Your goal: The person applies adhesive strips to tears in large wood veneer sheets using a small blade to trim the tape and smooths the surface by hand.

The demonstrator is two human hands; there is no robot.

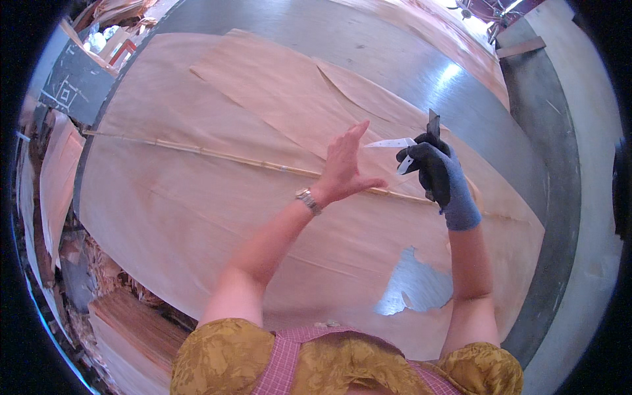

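My left hand (pixel 342 164) is bare, with thumb and fingers spread apart, above thin wooden veneer sheets (pixel 197 105). In a black and blue glove, my right hand (pixel 434 171) is closed around a dark knife (pixel 433 122), its flat blade pointing away from me. A strip of white dotted tape (pixel 390 143) also runs from the gloved fingers, bent into a loop. Its far end comes close to my left fingers; whether they touch cannot be told. Beneath both hands, a long thin bamboo stick (pixel 230 157) lies across the veneer.
The veneer lies on a shiny metal table (pixel 316 33), which shows through a ragged hole (pixel 418 283) near me. Stacked veneer (pixel 135 329) and scraps stand at the left. A dark edge (pixel 556 197) borders the right side, with a wooden block (pixel 520 48) at its far end.
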